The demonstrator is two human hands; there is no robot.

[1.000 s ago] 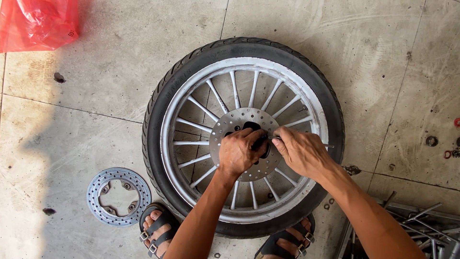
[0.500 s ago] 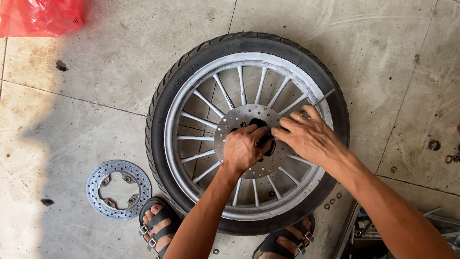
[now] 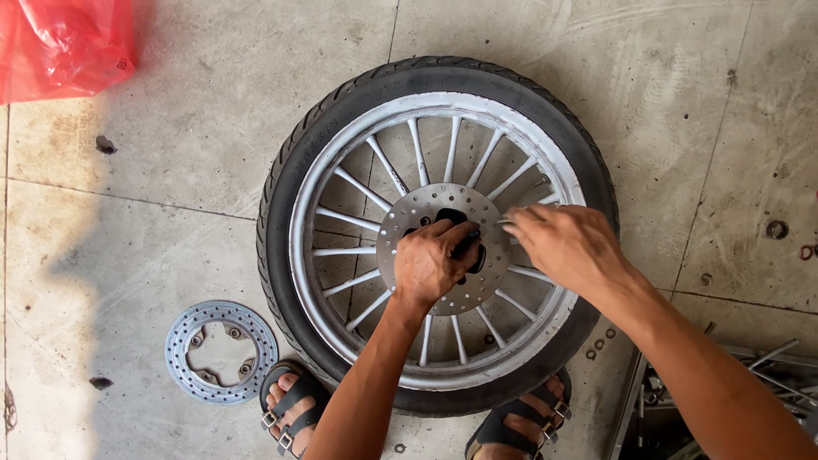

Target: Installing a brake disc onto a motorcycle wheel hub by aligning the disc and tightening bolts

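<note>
Concrete floor: wheel lying flat. Brake disc on its hub, under left hand, which grips a dark tool at centre. Right hand at disc's right edge, fingers pinched; contents unclear. Spare disc lower left of wheel.

Under me runs the grey concrete floor — on it lie the spoked wheel, a loose brake disc, a red plastic bag and my sandalled feet.
</note>
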